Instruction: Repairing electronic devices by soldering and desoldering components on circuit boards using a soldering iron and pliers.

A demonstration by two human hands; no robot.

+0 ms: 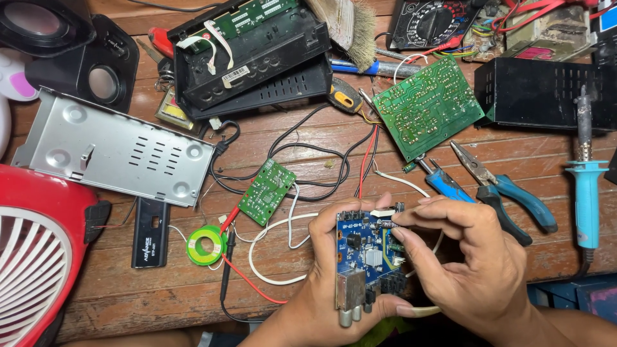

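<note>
From the head view, we hold the blue rectangular circuit board [367,260] above the wooden table [321,144]; our left hand [321,289] grips its edge, our right hand [479,263] fingers [411,215] pinch a top component. We judge inspection underway; next needs a steady grip.

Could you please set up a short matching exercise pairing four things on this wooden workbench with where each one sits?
Things:
1. Blue circuit board
2. Blue-handled soldering iron
3. Green roll of solder wire
4. Bare grey metal chassis plate

Places:
A. Far right edge of the bench
B. Held between the left hand and right hand
C. Left side, above the red fan housing
D. Just left of the left hand

Pairs: 1-B, 2-A, 3-D, 4-C
</note>
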